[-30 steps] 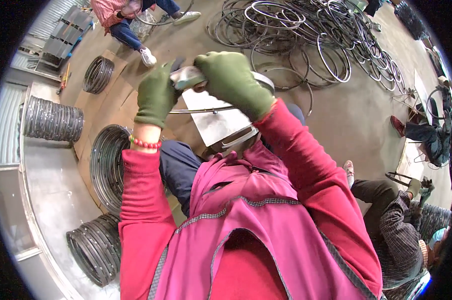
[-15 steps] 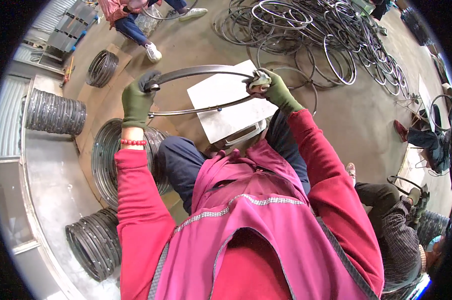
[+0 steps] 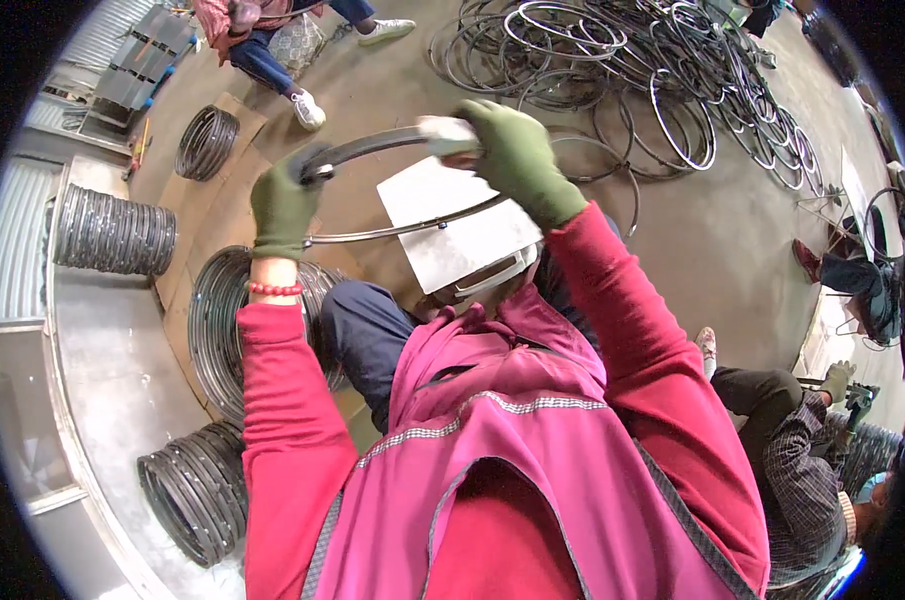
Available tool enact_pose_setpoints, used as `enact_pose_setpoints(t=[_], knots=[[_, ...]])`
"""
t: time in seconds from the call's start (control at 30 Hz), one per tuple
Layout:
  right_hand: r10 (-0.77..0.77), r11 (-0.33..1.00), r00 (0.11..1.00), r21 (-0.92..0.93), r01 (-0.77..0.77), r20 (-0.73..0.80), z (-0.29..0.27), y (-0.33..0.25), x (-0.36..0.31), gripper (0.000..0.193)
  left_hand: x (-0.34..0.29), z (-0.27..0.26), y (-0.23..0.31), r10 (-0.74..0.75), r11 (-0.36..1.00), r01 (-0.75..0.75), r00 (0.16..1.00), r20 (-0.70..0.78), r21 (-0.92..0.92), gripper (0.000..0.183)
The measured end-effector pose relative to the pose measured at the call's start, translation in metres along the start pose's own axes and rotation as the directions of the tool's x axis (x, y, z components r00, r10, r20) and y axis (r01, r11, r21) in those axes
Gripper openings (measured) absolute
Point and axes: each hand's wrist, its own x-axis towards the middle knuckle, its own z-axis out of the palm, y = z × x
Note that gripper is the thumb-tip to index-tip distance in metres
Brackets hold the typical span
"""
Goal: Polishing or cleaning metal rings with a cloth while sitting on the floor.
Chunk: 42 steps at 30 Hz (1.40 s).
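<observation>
1) The left hand (image 3: 284, 208) was closed around the left side of a metal hoop (image 3: 377, 142), held up in the air, partly above a white panel (image 3: 462, 250)
2) The right hand (image 3: 522, 165) was curled around a pale cloth (image 3: 448, 136) at the hoop's upper arc, too blurred for me to tell how tightly it pressed
3) Done well, I'd have said, this wanted a firm left grip against twisting, and the cloth bearing evenly along the curve
4) The hoop looked thin and springy, its upper band dark and smooth, its lower arc shinier, with a small stud (image 3: 442, 226) on it
5) Near the left knee (image 3: 364, 312) lay a ridged stack of hoops (image 3: 215, 325); farther off, others sprawled in a tangled heap (image 3: 612, 70)
</observation>
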Motion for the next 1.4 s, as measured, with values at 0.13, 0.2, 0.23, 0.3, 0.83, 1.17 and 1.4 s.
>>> enact_pose_setpoints(t=[0.13, 0.2, 0.23, 0.3, 0.83, 1.17, 1.4], knots=[[0.191, 0.971, 0.98, 0.134, -0.196, 0.053, 0.021, 0.067, -0.043, 0.047, -0.004, 0.001, -0.019, -0.173, 0.985, 0.173, 0.985, 0.016, -0.009, 0.023], [0.222, 0.973, 0.975, 0.06, -0.223, 0.033, 0.019, 0.057, -0.038, 0.048, -0.003, 0.003, -0.01, -0.15, 0.976, 0.151, 0.989, -0.02, 0.158, 0.022], [0.207, 0.978, 0.978, 0.007, -0.207, 0.004, 0.014, 0.039, -0.029, 0.049, -0.002, 0.002, -0.006, -0.15, 0.975, 0.152, 0.988, -0.021, 0.162, 0.022], [0.01, 0.994, 0.999, -0.104, -0.015, -0.045, 0.01, 0.004, -0.007, 0.048, -0.002, 0.001, 0.005, -0.152, 0.969, 0.153, 0.988, -0.02, 0.194, 0.024], [0.286, 0.54, 0.945, 0.788, -0.295, 0.158, 0.09, 0.107, -0.046, 0.056, -0.022, 0.001, -0.061, -0.217, 0.913, 0.171, 0.972, -0.086, -0.371, 0.019], [0.224, 0.821, 0.952, 0.485, -0.301, 0.211, -0.047, 0.039, -0.004, 0.04, -0.026, 0.018, -0.046, -0.225, 0.83, 0.236, 0.971, 0.085, -0.505, 0.04], [0.08, 0.997, 0.977, -0.002, -0.081, 0.195, -0.058, -0.016, 0.02, 0.044, 0.004, 0.014, 0.028, 0.231, 0.961, -0.221, 0.972, 0.043, -0.169, 0.073]])
